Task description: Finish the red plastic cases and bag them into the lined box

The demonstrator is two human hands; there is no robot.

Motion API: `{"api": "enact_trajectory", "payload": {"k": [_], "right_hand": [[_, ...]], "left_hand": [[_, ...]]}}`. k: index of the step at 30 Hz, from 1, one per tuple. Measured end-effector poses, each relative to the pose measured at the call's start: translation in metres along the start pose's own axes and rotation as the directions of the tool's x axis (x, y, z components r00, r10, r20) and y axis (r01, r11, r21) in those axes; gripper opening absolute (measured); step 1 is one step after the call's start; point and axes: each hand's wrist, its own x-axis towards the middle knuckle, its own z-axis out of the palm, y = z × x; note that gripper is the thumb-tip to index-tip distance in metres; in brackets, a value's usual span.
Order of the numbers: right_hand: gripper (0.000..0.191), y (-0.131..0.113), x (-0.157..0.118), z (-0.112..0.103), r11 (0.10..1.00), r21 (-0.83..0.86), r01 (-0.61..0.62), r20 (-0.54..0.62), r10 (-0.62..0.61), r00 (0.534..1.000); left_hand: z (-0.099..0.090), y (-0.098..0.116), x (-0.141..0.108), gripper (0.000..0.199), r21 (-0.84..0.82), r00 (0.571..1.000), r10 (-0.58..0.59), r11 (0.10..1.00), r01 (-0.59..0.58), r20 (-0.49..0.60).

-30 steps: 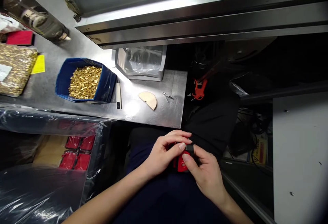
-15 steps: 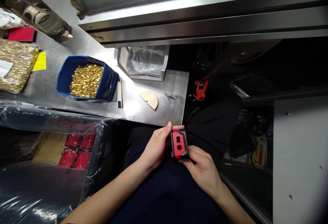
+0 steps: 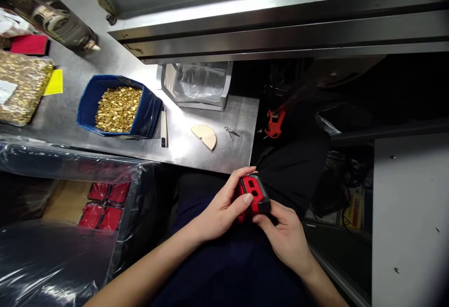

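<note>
A small red-and-black device housing [image 3: 260, 193] is held over my lap, just off the table's front corner. One square and one round opening show on its red face. My left hand [image 3: 228, 205] grips it from the left, thumb across the near side and fingers along the far edge. At its lower right end, my right hand [image 3: 285, 232] pinches it between thumb and fingers. The undersides of the housing are hidden by my hands. On the metal table [image 3: 182, 152] beyond lie a pale half-round disc [image 3: 205, 136] and a small thin metal piece [image 3: 231, 132].
A blue bin [image 3: 84, 110] of brass pieces and a cutter knife [image 3: 164, 128] are on the left. Behind stands a grey bin [image 3: 224, 96] lined with plastic. A metal beam [image 3: 280, 40] crosses overhead. Red parts [image 3: 111, 218] sit in a plastic-lined box; an orange tool [image 3: 274, 123] hangs right.
The housing has turned and shifted slightly right. My left thumb has come across its near side, and my left fingers now reach over its far edge. My right hand moved slightly right with it.
</note>
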Motion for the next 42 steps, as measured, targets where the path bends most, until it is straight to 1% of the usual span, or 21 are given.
{"api": "enact_trajectory", "payload": {"k": [2,4,6,8,10,13,15,17,18,20,21,22,24,25,26,28,30,33,37,39,42], "right_hand": [[0.013,-0.002,-0.001,-0.001,0.999,0.000,-0.036,0.000,0.036,0.999],[0.016,-0.005,-0.001,-0.001,0.998,-0.005,-0.066,0.015,0.066,0.998],[0.019,-0.008,0.000,-0.001,0.997,-0.005,-0.080,0.033,0.080,0.996],[0.018,-0.011,0.001,0.001,0.997,0.000,-0.083,0.042,0.083,0.996],[0.018,-0.013,0.003,0.003,0.996,0.006,-0.091,0.042,0.091,0.995],[0.020,-0.011,0.005,0.007,0.988,0.010,-0.153,0.034,0.152,0.988],[0.024,-0.007,0.007,0.010,0.972,0.073,-0.222,0.044,0.219,0.975],[0.029,-0.002,0.008,0.012,0.942,0.184,-0.280,0.089,0.268,0.959],[0.031,0.001,0.009,0.013,0.927,0.226,-0.300,0.115,0.280,0.953],[0.032,0.008,0.011,0.014,0.912,0.249,-0.325,0.142,0.297,0.944],[0.032,0.010,0.012,0.014,0.910,0.247,-0.334,0.137,0.309,0.941],[0.032,0.013,0.013,0.014,0.903,0.258,-0.345,0.120,0.324,0.938],[0.034,0.014,0.016,0.014,0.866,0.350,-0.357,0.065,0.358,0.932],[0.034,0.014,0.018,0.014,0.832,0.422,-0.360,0.043,0.379,0.924],[0.034,0.013,0.019,0.013,0.792,0.492,-0.362,0.029,0.401,0.916],[0.033,0.010,0.022,0.012,0.709,0.602,-0.366,0.029,0.439,0.898],[0.032,0.008,0.024,0.010,0.630,0.682,-0.371,0.049,0.466,0.883],[0.029,0.012,0.023,0.004,0.544,0.752,-0.372,0.049,0.517,0.854],[0.029,0.026,0.019,-0.010,0.527,0.761,-0.379,-0.007,0.591,0.807],[0.028,0.031,0.017,-0.017,0.516,0.768,-0.378,-0.018,0.608,0.794],[0.026,0.033,0.015,-0.024,0.511,0.769,-0.385,-0.005,0.607,0.795]], "left_hand": [[0.001,-0.002,-0.001,0.065,0.024,1.000,0.005,1.000,-0.005,0.022],[0.003,-0.003,-0.001,0.071,0.040,1.000,-0.003,0.999,0.003,0.008],[0.006,-0.004,-0.001,0.061,0.050,0.999,0.018,0.999,-0.016,-0.039],[0.009,-0.005,-0.001,0.041,0.045,0.995,0.060,0.997,-0.056,-0.080],[0.012,-0.004,0.001,0.028,0.017,0.992,0.072,0.997,-0.070,-0.105],[0.014,-0.005,0.005,0.026,-0.063,0.991,-0.005,0.998,-0.003,-0.133],[0.013,-0.009,0.010,0.028,-0.126,0.985,-0.077,0.990,0.058,-0.155],[0.011,-0.015,0.015,0.030,-0.219,0.965,-0.178,0.966,0.134,-0.192],[0.010,-0.019,0.017,0.034,-0.273,0.948,-0.242,0.945,0.182,-0.207],[0.007,-0.026,0.020,0.045,-0.358,0.908,-0.361,0.893,0.272,-0.210],[0.006,-0.028,0.020,0.051,-0.372,0.898,-0.394,0.877,0.304,-0.195],[0.005,-0.029,0.019,0.055,-0.363,0.901,-0.397,0.877,0.316,-0.176],[0.004,-0.029,0.015,0.058,-0.294,0.935,-0.329,0.914,0.279,-0.135],[0.004,-0.027,0.012,0.066,-0.245,0.954,-0.278,0.938,0.244,-0.115],[0.003,-0.026,0.009,0.080,-0.193,0.968,-0.229,0.959,0.208,-0.098],[0.002,-0.022,0.005,0.106,-0.097,0.986,-0.153,0.985,0.146,-0.070],[-0.001,-0.019,0.003,0.115,-0.003,0.994,-0.099,0.995,0.099,-0.054],[-0.004,-0.017,0.000,0.113,0.106,0.998,-0.042,0.993,0.046,-0.043],[-0.008,-0.018,-0.007,0.103,0.169,0.998,0.001,0.986,0.009,-0.063],[-0.012,-0.020,-0.010,0.093,0.221,0.996,0.041,0.975,-0.023,-0.079],[-0.020,-0.023,-0.010,0.073,0.242,0.991,0.069,0.970,-0.040,-0.113]]}}
